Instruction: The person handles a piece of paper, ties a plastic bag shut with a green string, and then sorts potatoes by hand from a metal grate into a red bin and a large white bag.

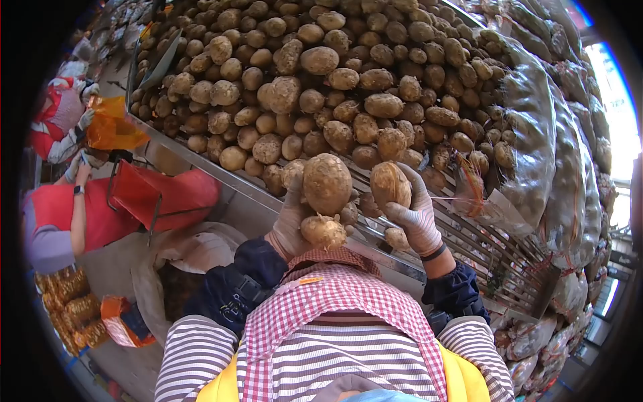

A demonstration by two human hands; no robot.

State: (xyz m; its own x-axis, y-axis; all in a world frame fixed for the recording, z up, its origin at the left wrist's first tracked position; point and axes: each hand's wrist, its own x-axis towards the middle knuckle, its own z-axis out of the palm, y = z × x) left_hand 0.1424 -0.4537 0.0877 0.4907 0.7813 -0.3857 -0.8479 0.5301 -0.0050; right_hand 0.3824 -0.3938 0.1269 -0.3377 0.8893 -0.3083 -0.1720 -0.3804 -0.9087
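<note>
Gloved, my left hand is closed around a large round potato, held up near the edge of the metal sorting table. A smaller knobbly potato sits just below it, by the same hand; whether the fingers touch it is hidden. My right hand, also gloved, grips an oval potato with a crack running down its skin. Behind both hands lies a large pile of potatoes. One small potato rests on the slats under my right hand.
Filled mesh sacks line the right side, beside metal slats. At the left, a co-worker in red stands by a red sack; another person handles an orange bag. Packed bags lie lower left.
</note>
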